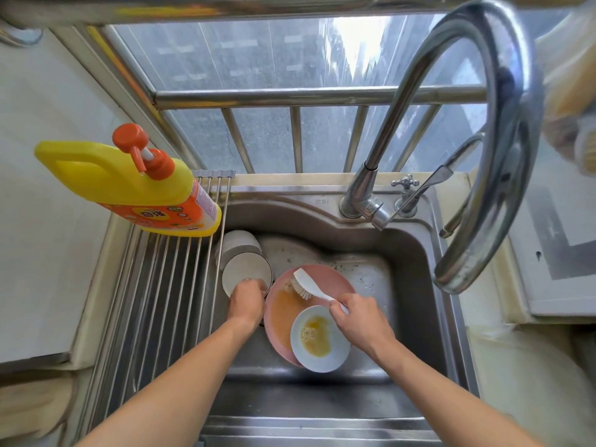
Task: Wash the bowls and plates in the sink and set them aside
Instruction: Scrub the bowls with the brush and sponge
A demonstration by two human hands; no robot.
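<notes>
In the steel sink [416, 259], the right hand [359, 321] curls around a white plastic brush [311, 287], its bristles on the round pink plate [325, 279]. A small white bowl [319, 338] smeared yellow sits on that plate. The left hand [245, 303] grips the rim of a white cup [245, 272] lying beside the plate.

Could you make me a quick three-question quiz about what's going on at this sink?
1. True or false: the right hand holds the white brush.
2. What lies on the pink plate? A) white saucer B) yellow detergent bottle C) a glass
3. Fill in: the left hand grips the rim of a white ____.

Key: 1 true. 2 A, the white saucer. 3 bowl.
</notes>
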